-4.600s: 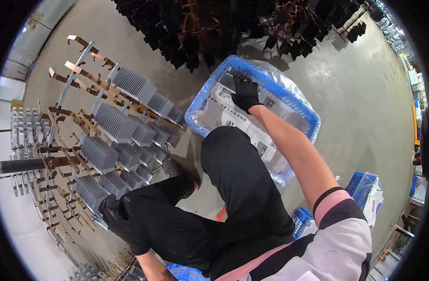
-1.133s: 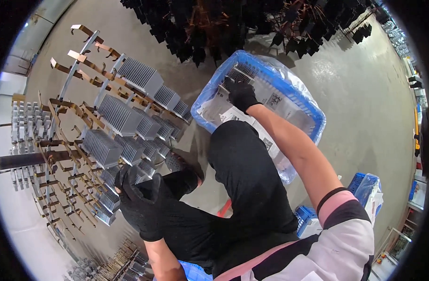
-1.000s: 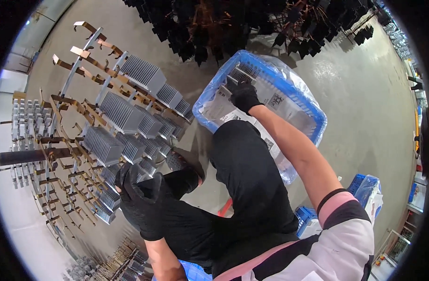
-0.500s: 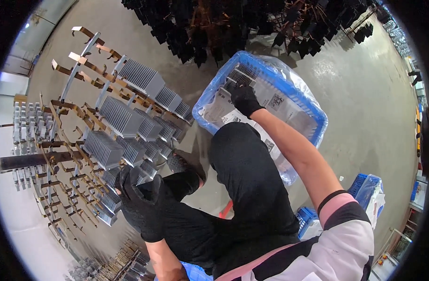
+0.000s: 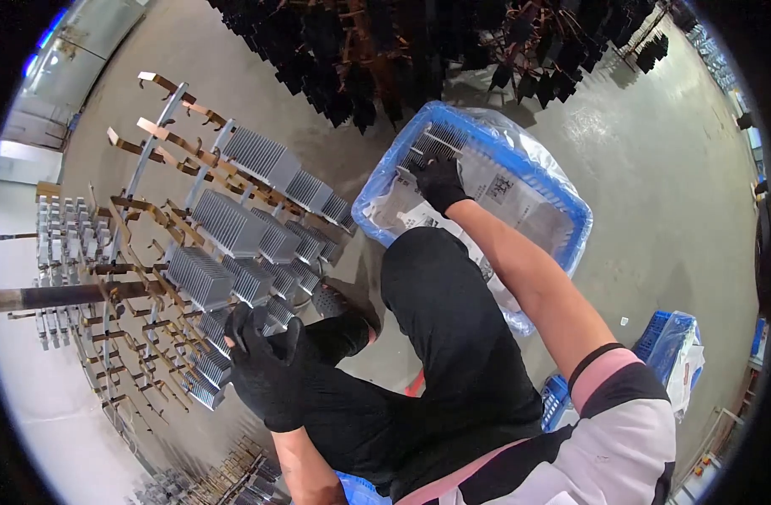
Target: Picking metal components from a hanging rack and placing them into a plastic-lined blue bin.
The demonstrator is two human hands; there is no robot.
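My right hand, in a black glove, reaches into a blue plastic basket lined with clear film. Its fingers are closed on a finned heat sink at the basket's far left end, where several dark-looking ones stand in a row; the fingertips are partly hidden. Printed paper lies in the basket beside the hand. My left hand, also black-gloved, is held above my left thigh with its fingers apart and bent. Nothing shows in it. Beside it is a rack hung with silvery finned heat sinks.
A large cluster of black parts hangs beyond the basket. Smaller blue baskets stand on the floor at the right. A dark horizontal bar runs into the rack from the left. More loaded racks stand behind it.
The view has shifted a little, so the rack and basket sit slightly lower and farther right. My right hand stays at the heat sinks in the basket. My left hand's fingers stay apart and bent.
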